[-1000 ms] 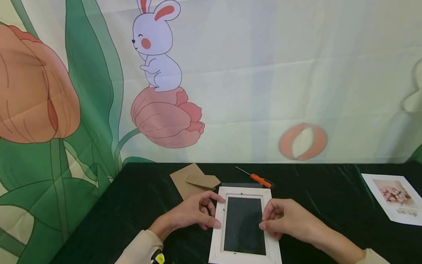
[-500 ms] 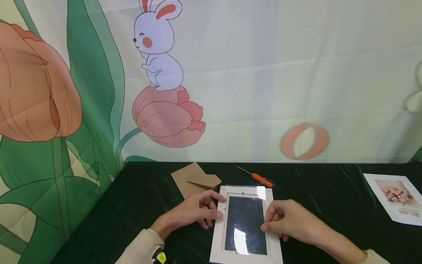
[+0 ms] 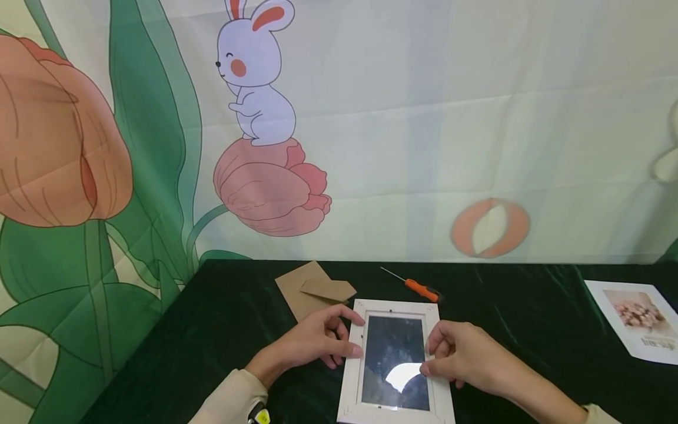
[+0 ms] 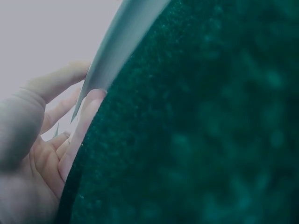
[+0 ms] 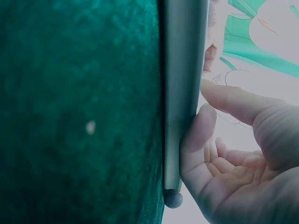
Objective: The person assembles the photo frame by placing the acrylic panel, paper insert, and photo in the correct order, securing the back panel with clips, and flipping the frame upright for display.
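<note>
A pale wooden picture frame (image 3: 349, 386) lies on the dark green cloth, a clear pane (image 3: 394, 347) over its opening throwing a bright reflection. My left hand (image 3: 320, 337) holds the frame's left side, index finger and thumb spread along the rail. On the right rail my right hand (image 3: 458, 356) grips from outside, its thumb tip at the opening's inner edge. In the right wrist view, the thumb (image 5: 233, 100) lies on the upper edge and a finger (image 5: 198, 133) against the side. The left wrist view has fingertips (image 4: 93, 95) at the frame's edge (image 4: 110, 56).
Brown cardboard pieces (image 3: 302, 288) lie behind my left hand. Past the frame's far edge is a screwdriver (image 3: 421, 290) with an orange handle. A flower print (image 3: 604, 300) rests at the far right. A printed curtain (image 3: 371, 147) hangs behind the table.
The clear pane's far edge stood out beyond the frame's far side and now sits within it. Its reflection shifted. My left thumb slid slightly inward; the frame stayed almost in place.
</note>
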Tool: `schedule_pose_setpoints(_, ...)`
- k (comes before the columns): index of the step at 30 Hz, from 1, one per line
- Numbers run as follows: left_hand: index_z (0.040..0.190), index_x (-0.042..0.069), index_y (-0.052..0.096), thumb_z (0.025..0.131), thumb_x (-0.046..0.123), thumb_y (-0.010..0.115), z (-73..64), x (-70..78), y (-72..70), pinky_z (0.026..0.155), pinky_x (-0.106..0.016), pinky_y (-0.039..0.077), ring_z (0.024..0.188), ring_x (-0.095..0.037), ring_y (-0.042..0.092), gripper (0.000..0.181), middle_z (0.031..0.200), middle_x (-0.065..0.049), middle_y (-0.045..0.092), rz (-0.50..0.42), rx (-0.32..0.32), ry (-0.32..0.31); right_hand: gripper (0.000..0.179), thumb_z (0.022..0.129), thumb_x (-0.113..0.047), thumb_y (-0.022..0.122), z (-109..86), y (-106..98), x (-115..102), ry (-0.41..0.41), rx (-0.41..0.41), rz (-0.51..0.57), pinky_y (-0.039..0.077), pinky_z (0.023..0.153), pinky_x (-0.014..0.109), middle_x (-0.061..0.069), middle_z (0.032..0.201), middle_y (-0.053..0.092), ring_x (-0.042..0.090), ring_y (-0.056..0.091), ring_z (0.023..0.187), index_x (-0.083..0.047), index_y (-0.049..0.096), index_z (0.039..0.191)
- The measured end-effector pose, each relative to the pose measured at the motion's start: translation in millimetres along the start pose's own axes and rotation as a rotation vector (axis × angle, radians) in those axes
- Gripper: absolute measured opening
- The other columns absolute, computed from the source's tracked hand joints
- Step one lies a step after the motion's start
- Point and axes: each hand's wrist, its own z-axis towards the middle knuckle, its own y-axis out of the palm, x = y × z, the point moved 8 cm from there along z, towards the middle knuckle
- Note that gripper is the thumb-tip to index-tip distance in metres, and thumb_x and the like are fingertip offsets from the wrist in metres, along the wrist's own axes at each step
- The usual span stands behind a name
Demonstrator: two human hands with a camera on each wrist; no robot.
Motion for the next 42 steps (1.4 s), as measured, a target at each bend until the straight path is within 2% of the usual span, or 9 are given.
schedule_pose_setpoints(12, 0.132, 0.008, 0.063, 0.092, 0.014, 0.085, 0.5, 3.1, 0.5, 0.063, -0.036, 0.063, 0.068, -0.022, 0.069, 0.046, 0.089, -0.01, 0.065, 0.02, 0.013, -0.001, 0.035, 0.078, -0.012, 0.096, 1.8, -3.0, 1.8, 0.124, 0.115, -0.124, 0.057, 0.056, 0.035, 0.005, 0.077, 0.059, 0.02, 0.057, 0.062, -0.009, 0.065, 0.095)
schedule_pose_setpoints(20, 0.129, 0.008, 0.062, 0.09, 0.013, 0.085, 1.1, 5.3, 0.2, 0.061, -0.037, 0.063, 0.064, -0.021, 0.068, 0.046, 0.087, -0.01, 0.065, 0.054, 0.035, 0.003, 0.039, 0.076, -0.014, 0.097, 0.9, -5.2, -0.7, 0.082, 0.138, -0.136, 0.056, 0.054, 0.036, 0.005, 0.075, 0.057, 0.021, 0.057, 0.059, -0.007, 0.064, 0.097)
schedule_pose_setpoints(27, 0.129, 0.009, 0.062, 0.09, 0.013, 0.085, 1.5, 4.0, 1.4, 0.061, -0.037, 0.062, 0.064, -0.022, 0.068, 0.046, 0.087, -0.01, 0.065, 0.055, 0.027, 0.003, 0.046, 0.076, -0.015, 0.098, 2.4, -5.6, 2.0, 0.104, 0.139, -0.135, 0.054, 0.054, 0.036, 0.006, 0.074, 0.057, 0.022, 0.056, 0.058, -0.005, 0.063, 0.104)
schedule_pose_setpoints(34, 0.13, 0.008, 0.061, 0.09, 0.013, 0.084, 0.6, 2.7, 1.4, 0.061, -0.036, 0.062, 0.064, -0.021, 0.068, 0.046, 0.088, -0.01, 0.065, 0.044, 0.019, 0.012, 0.053, 0.076, -0.015, 0.097, 2.3, -5.3, 0.0, 0.04, 0.146, -0.106, 0.05, 0.052, 0.034, 0.005, 0.075, 0.057, 0.022, 0.055, 0.058, -0.002, 0.062, 0.113)
schedule_pose_setpoints(42, 0.13, 0.007, 0.061, 0.09, 0.013, 0.084, 1.3, 2.2, 1.9, 0.06, -0.037, 0.062, 0.063, -0.021, 0.068, 0.046, 0.088, -0.009, 0.065, 0.037, 0.006, 0.025, 0.053, 0.077, -0.014, 0.097, 2.4, -3.5, -0.5, 0.013, 0.143, -0.091, 0.048, 0.052, 0.032, 0.004, 0.076, 0.057, 0.021, 0.055, 0.06, -0.001, 0.061, 0.114)
